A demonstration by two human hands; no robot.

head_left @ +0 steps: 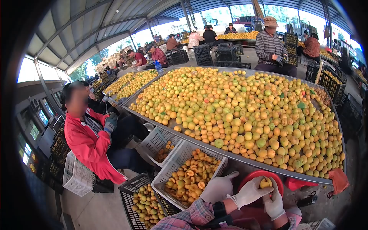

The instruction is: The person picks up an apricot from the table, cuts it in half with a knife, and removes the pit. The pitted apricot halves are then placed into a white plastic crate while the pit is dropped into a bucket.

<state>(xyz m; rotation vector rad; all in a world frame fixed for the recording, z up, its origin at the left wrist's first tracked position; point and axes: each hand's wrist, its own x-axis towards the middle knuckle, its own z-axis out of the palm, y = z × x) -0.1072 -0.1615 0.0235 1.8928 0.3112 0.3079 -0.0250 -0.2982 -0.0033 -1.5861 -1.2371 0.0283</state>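
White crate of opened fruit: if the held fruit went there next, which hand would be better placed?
Probably the left hand: it is nearer the white crate and has its fingers around the yellow fruit. The right hand sits farther from the crate, beyond the left.

From the wearer's head, 1 wide camera faced forward and down, with the left hand [248, 197] and right hand [274, 204] close below it, near right. It looked across the table [154, 121] toward the shed's far side, under the roof [84, 23].
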